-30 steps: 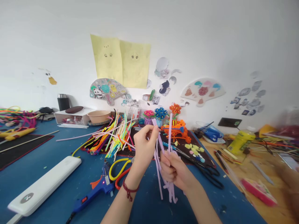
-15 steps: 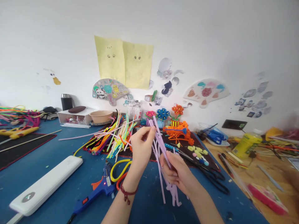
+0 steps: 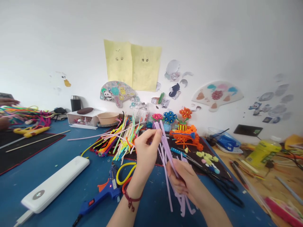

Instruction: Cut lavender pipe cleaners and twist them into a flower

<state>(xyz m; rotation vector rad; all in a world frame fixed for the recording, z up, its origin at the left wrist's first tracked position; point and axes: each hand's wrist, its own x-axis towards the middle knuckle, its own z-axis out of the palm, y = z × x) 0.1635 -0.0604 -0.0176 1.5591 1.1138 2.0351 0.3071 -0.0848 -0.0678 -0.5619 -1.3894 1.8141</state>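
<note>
The left hand has its fingers pinching near the top of some purple sticks, and the right hand has its fingers curled around them lower down, above the blue tabletop

Around the left wrist, 1 thin, dark red cord bracelet is worn, from which short knotted ends are hung. The left hand, right hand and 2 forearms are bared.
</note>
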